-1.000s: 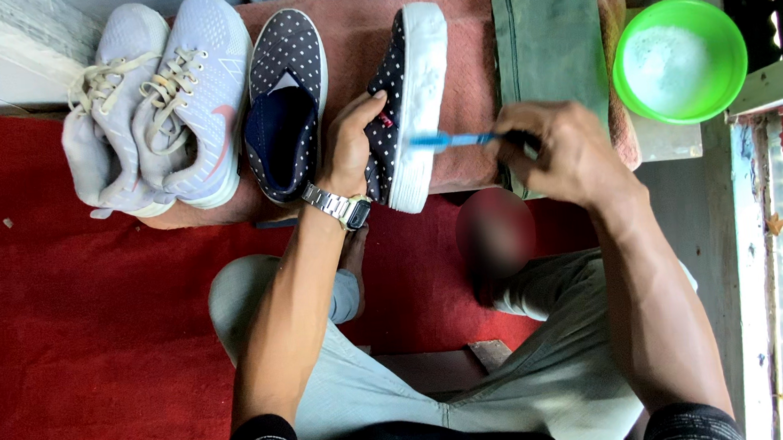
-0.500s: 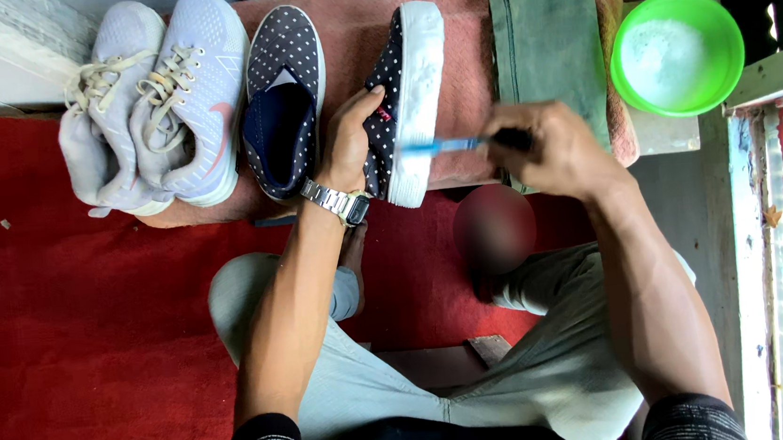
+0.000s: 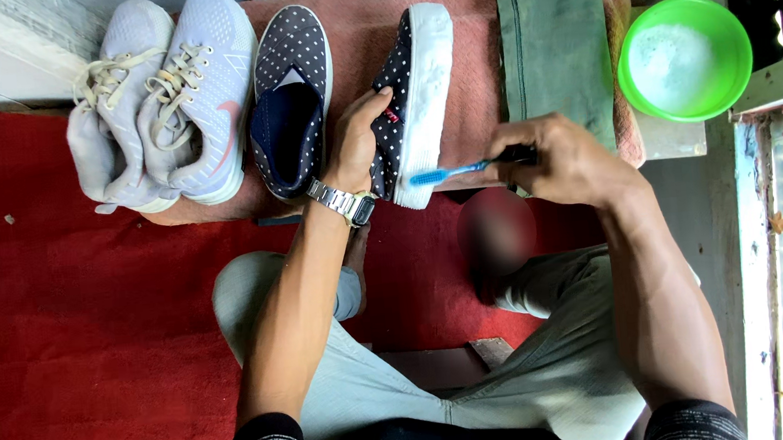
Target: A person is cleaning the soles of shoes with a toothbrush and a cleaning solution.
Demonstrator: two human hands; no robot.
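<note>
My left hand (image 3: 358,143) grips a navy polka-dot slip-on shoe (image 3: 418,95) tipped on its side, white sole facing right. My right hand (image 3: 561,158) holds a blue toothbrush (image 3: 451,171), with the head against the lower end of that white sole. The matching polka-dot shoe (image 3: 291,97) lies flat just left of my left hand. A silver wristwatch (image 3: 343,202) sits on my left wrist.
A pair of pale lilac lace-up sneakers (image 3: 164,98) rests at the left on a reddish towel (image 3: 472,62). A folded green cloth (image 3: 554,50) lies right of the shoes. A green bowl (image 3: 684,57) of soapy water stands at far right. Red carpet (image 3: 73,352) covers the floor.
The toothbrush and my right hand have slid down along the white sole, from its middle towards its lower end. My left hand still holds the shoe.
</note>
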